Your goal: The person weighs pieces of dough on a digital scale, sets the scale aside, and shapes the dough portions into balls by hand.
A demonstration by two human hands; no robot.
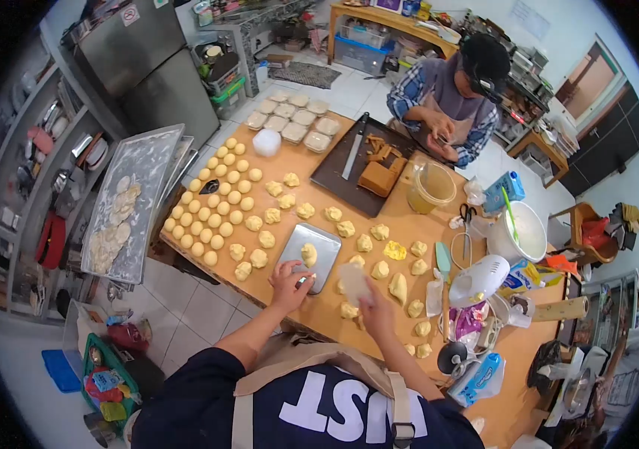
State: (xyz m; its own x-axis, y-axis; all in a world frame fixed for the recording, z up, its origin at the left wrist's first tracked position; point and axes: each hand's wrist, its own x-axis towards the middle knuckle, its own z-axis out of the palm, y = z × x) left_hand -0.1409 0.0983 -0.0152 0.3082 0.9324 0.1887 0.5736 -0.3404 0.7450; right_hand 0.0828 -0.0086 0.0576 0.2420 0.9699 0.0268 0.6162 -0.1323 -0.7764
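A lump of dough (pixel 309 255) rests on the metal plate of a kitchen scale (pixel 318 238). At the scale's front edge is my left hand (pixel 289 286), fingers apart and holding nothing, just below the lump. My right hand (pixel 376 308) grips a whitish translucent dough scraper (pixel 354 284), held over several rough dough pieces to the right of the scale. One longer dough piece (pixel 398 286) lies beside that hand. Smooth round dough balls (pixel 217 221) stand in rows at the left of the table, with rougher lumps (pixel 254 223) between them and the scale.
Across the table a person (pixel 447 105) works with both hands beside a dark tray (pixel 334 168) holding a knife and brown blocks. Filled plastic containers (pixel 286 116) stand at the back left. A tub (pixel 432 187), white bucket (pixel 518 233) and hand mixer (pixel 479 280) crowd the right.
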